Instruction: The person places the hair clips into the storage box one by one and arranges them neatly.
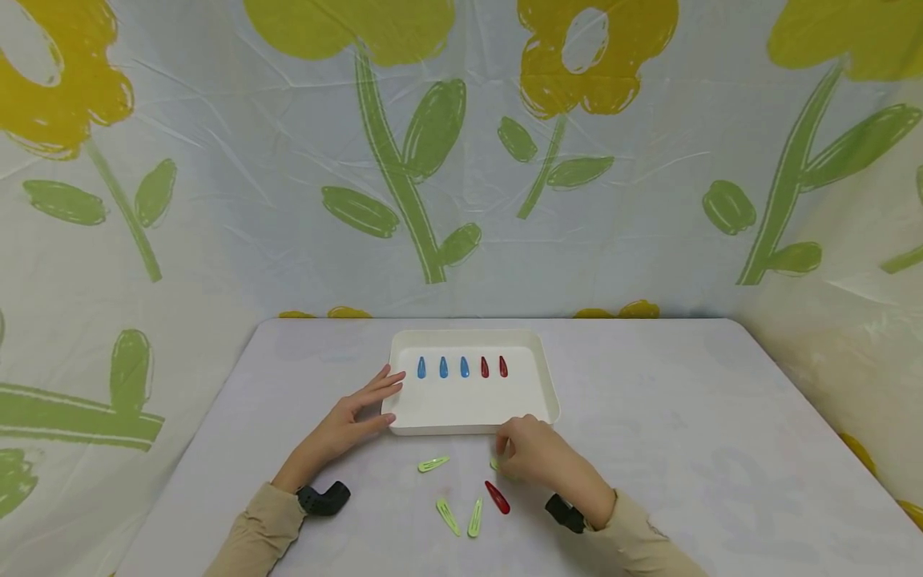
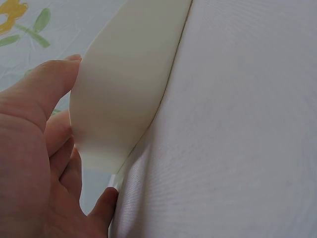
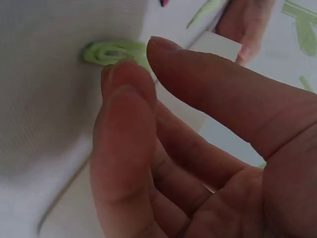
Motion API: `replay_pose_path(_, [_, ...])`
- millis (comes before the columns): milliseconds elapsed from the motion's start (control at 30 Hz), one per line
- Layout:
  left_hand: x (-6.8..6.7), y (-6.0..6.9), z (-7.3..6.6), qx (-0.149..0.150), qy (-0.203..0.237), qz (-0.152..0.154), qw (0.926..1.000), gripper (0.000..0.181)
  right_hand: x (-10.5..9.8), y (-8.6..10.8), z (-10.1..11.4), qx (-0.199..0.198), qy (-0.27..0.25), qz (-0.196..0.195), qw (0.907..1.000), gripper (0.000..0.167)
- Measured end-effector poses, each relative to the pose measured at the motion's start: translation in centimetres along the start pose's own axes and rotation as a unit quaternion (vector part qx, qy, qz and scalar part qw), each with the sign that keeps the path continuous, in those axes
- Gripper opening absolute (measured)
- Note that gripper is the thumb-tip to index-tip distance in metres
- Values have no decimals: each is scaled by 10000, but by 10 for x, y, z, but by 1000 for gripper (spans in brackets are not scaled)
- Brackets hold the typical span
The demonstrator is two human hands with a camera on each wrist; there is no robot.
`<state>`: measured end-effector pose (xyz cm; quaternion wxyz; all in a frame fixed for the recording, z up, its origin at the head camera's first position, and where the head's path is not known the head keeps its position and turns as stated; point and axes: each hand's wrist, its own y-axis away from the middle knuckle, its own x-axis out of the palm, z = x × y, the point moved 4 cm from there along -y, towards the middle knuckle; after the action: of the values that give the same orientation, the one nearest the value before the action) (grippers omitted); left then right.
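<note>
My left hand [image 1: 344,426] rests at the left side of a white tray [image 1: 461,409], fingers spread and touching its rim. In the tray, three blue hair clips [image 1: 443,367] and two red hair clips [image 1: 485,367] stand in a row. My right hand [image 1: 537,453] is low over the table by the tray's front edge, thumb and index finger around a green hair clip [image 3: 111,52]. A gap shows between those fingertips in the right wrist view, and the clip lies on the table behind them, partly hidden by the index finger.
Nearer me on the table lie a red hair clip [image 1: 497,498] and more green hair clips, one by the tray's front [image 1: 433,464] and two closer to me, a left one [image 1: 448,518] and a right one [image 1: 475,518]. A flowered curtain [image 1: 490,264] hangs behind the table.
</note>
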<state>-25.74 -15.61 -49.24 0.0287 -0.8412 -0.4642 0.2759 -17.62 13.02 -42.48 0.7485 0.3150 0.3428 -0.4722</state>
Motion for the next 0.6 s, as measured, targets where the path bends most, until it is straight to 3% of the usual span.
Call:
replay_pose_path(267, [1,-1,-5,77,22,47,10000,54,7,-2,-3,146,-115,179,9997,21])
replay_pose_path(600, [0,1,-4,-171,139,0,9998,54,11,0,-4,51,-55,403,9992,25])
